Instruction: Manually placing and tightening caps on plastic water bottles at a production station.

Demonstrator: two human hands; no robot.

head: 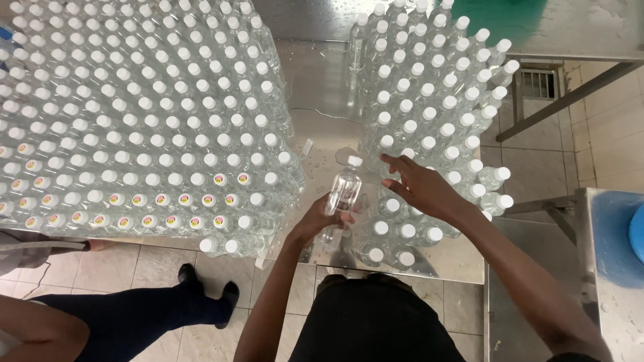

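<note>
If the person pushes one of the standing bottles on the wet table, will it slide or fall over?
The standing bottles look tall and narrow, so probably tippy. The steel table shows water drops, so sliding seems likely. Packed neighbours would probably hold one up.

I am standing at the near edge of a table (322,134). A large block of bottles (141,121) is standing on it to my left, a smaller block (436,100) to my right, well apart. Another person's legs (134,315) are standing left of me.

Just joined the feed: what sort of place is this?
Probably a water-bottling or packing area: massed clear capped bottles on a wet steel table, tiled floor, one bottle in the left hand.
</note>
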